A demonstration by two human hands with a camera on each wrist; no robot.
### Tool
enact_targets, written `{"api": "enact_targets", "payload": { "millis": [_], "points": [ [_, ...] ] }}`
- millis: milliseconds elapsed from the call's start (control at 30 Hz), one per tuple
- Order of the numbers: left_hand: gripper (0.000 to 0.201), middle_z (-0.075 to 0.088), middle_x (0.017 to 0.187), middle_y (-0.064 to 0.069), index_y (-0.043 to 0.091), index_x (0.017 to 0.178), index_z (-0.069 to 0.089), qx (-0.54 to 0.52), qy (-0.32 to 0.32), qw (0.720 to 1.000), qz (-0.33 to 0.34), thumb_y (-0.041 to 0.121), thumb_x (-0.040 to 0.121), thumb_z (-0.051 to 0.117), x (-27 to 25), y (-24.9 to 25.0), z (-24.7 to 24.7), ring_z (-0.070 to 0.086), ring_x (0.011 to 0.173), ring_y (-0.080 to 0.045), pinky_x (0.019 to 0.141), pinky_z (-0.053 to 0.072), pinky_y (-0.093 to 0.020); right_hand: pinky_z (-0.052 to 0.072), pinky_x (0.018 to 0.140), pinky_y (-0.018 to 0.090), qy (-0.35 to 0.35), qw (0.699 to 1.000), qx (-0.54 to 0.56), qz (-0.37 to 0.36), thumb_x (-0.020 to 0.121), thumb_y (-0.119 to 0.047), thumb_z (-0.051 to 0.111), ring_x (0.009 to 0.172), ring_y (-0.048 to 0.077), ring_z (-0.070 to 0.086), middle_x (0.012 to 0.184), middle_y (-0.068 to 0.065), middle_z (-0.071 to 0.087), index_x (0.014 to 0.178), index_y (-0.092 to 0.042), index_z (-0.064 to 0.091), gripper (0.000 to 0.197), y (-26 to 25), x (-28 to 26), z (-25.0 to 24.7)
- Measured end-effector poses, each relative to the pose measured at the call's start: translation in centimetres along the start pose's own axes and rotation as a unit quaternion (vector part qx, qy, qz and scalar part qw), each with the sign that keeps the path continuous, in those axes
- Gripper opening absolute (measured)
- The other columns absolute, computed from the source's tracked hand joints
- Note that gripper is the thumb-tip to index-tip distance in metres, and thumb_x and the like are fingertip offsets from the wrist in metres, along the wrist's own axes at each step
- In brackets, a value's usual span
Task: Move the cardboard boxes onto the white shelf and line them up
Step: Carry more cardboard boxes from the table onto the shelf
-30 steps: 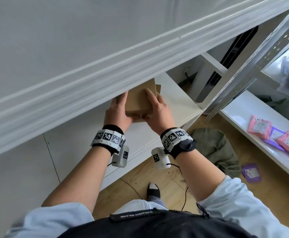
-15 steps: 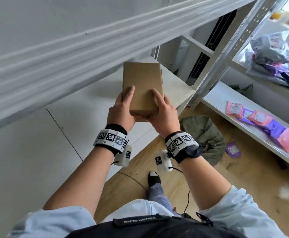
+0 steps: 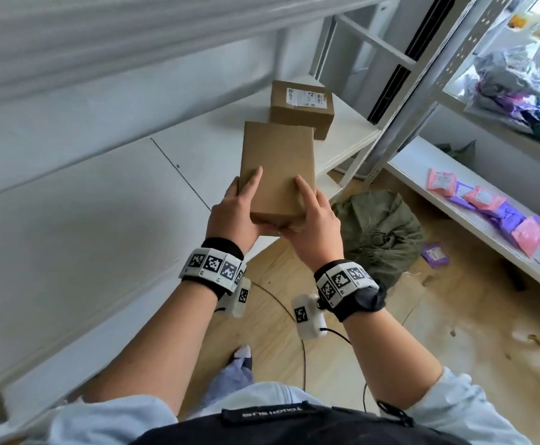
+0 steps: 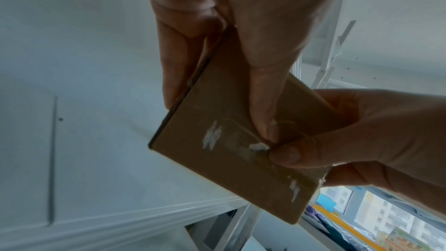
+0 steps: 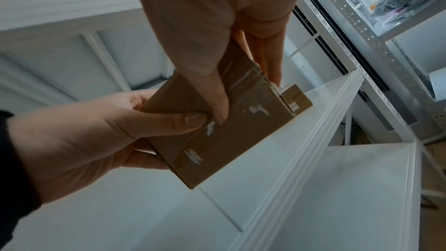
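Note:
Both my hands hold a plain flat cardboard box [image 3: 276,168] just above the white shelf [image 3: 108,220], its near end over the shelf's front edge. My left hand [image 3: 246,200] grips the box's near left corner and my right hand [image 3: 307,203] the near right corner. In the left wrist view the left hand [image 4: 217,102] pinches the box [image 4: 224,159], thumb across its taped end. The right wrist view shows the right hand [image 5: 241,93] clamping the box [image 5: 229,140]. A second, labelled cardboard box [image 3: 300,107] lies on the shelf just beyond.
An upper white shelf edge [image 3: 133,43] overhangs at the top left. A perforated metal upright [image 3: 422,91] stands at the shelf's right end. A green sack [image 3: 377,232] lies on the wooden floor. Pink and purple parcels [image 3: 487,203] lie on a low shelf at right.
The held box and both hands have come out from under the upper shelf's edge into full view. The labelled box behind it now shows. Both grips are unchanged.

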State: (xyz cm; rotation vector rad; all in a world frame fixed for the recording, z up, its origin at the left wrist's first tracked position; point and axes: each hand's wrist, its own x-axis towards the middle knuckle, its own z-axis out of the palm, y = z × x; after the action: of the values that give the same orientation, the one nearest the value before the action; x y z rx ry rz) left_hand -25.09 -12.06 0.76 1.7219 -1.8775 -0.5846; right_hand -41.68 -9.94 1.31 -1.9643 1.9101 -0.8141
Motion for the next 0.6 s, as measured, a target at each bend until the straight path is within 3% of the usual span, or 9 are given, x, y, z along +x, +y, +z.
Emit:
{"api": "enact_targets", "payload": {
  "millis": [267,500,600],
  "points": [
    [0.110,0.040,0.154,-0.006,0.043,0.154,0.022,0.021,0.025,0.999,-0.044,0.035,0.067,0.089,-16.4,-1.9,-1.8,0.058,0.121,-0.034,0.101,0.049,-0.043,0.053,0.091,0.044,-0.026,0.998,0.040,-0.032,0.070,-0.018,0.083,0.109,0.032,0.061,0.138,0.005,0.050,0.150,-0.030,0.034,0.095,-2.6,-14.5,1.2],
    [0.109,0.041,0.153,-0.006,0.039,0.155,0.022,0.042,0.045,0.993,-0.105,0.038,0.068,0.088,-30.9,-3.2,-4.4,0.054,0.125,-0.033,0.104,0.046,-0.042,0.050,0.091,0.039,-0.082,0.992,0.067,-0.072,0.072,-0.018,0.082,0.111,0.029,0.059,0.138,0.004,0.050,0.150,-0.030,0.035,0.092,-6.1,-26.5,1.7],
    [0.107,0.041,0.153,-0.006,0.040,0.155,0.022,0.041,0.067,0.988,-0.130,0.031,0.071,0.087,-36.0,-3.5,-5.9,0.056,0.122,-0.034,0.102,0.048,-0.043,0.051,0.091,0.039,-0.107,0.988,0.068,-0.094,0.071,-0.018,0.082,0.112,0.029,0.060,0.139,0.005,0.050,0.150,-0.031,0.034,0.093,-8.2,-30.2,1.3]
  ]
}}
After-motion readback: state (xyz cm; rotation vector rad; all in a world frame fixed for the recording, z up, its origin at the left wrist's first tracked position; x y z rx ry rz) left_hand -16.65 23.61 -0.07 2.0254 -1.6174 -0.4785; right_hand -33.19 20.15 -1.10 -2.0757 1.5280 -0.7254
